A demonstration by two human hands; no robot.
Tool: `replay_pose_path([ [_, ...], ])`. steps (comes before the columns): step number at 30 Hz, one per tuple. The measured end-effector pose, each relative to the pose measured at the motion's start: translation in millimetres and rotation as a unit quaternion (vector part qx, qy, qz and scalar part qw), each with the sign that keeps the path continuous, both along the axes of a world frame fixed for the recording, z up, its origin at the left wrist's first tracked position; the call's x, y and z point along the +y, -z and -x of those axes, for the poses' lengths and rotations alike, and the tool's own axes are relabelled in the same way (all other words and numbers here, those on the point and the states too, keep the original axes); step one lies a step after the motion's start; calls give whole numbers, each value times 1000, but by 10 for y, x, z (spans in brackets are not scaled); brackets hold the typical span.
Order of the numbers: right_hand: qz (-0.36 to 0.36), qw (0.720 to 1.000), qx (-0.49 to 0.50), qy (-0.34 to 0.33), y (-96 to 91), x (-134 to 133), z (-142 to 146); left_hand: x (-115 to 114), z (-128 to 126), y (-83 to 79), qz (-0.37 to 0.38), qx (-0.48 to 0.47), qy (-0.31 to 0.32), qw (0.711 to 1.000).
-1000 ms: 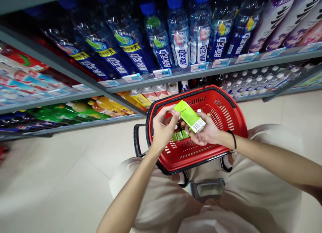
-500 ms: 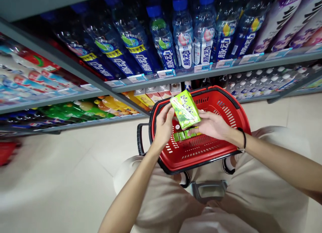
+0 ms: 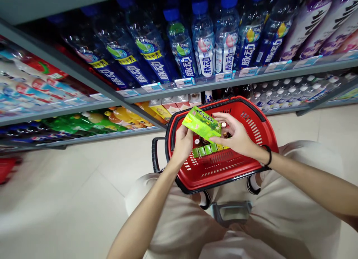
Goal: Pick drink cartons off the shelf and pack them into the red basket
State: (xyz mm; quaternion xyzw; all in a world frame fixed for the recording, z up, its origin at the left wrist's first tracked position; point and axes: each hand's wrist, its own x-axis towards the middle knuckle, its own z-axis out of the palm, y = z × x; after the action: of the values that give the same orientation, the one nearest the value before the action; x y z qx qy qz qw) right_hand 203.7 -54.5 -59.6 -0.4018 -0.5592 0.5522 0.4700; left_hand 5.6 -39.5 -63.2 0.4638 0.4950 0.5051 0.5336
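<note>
A green drink carton [image 3: 201, 123] is tilted above the red shopping basket [image 3: 223, 173]. My left hand [image 3: 183, 143] is closed on its left end, the thumb lying along the lower edge. At the carton's right end is my right hand [image 3: 236, 134], its fingers spread apart in a C-shape; a bottle cap shows in the gap between. Whether its fingertips touch the carton, I cannot tell. In the basket beneath stand several small green cartons [image 3: 207, 149] in a row, yellow ones [image 3: 220, 147] beside them, and bottles with pale caps [image 3: 197, 141], partly hidden by my hands.
Shelves ahead hold blue-capped bottles [image 3: 203, 43], purple-labelled bottles [image 3: 307, 28] and price tags [image 3: 184, 82]. Lower down are water bottles [image 3: 292, 91], green soda bottles [image 3: 72, 124] and boxed drinks [image 3: 173, 105]. The basket's black handle [image 3: 156, 154] sticks out left. Another red basket [image 3: 8, 169] stands far left.
The carton has turned and tipped, so its left end now points up-left and a different side faces me. My right hand's fingers have spread wider around its right end.
</note>
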Motion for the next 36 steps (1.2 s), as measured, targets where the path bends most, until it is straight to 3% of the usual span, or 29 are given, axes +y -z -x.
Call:
replay_pose_path([
  [4,15,1000,-6,4,-10,16,3,0,14,-4,27,-45,-8,999],
  [9,51,997,60,-15,-1,24,41,-52,-17,-63,61,-120,32,990],
  [19,96,992,79,-29,-35,-11,47,-74,-120,-136,242,-185,92,948],
  [24,99,991,81,-33,-77,6,52,-67,-88,-144,227,-170,100,954],
  [32,138,983,99,-74,14,15,30,-98,-108,-127,197,-156,106,962],
  [36,144,982,104,-71,19,45,16,-106,-96,-137,148,-119,44,981],
])
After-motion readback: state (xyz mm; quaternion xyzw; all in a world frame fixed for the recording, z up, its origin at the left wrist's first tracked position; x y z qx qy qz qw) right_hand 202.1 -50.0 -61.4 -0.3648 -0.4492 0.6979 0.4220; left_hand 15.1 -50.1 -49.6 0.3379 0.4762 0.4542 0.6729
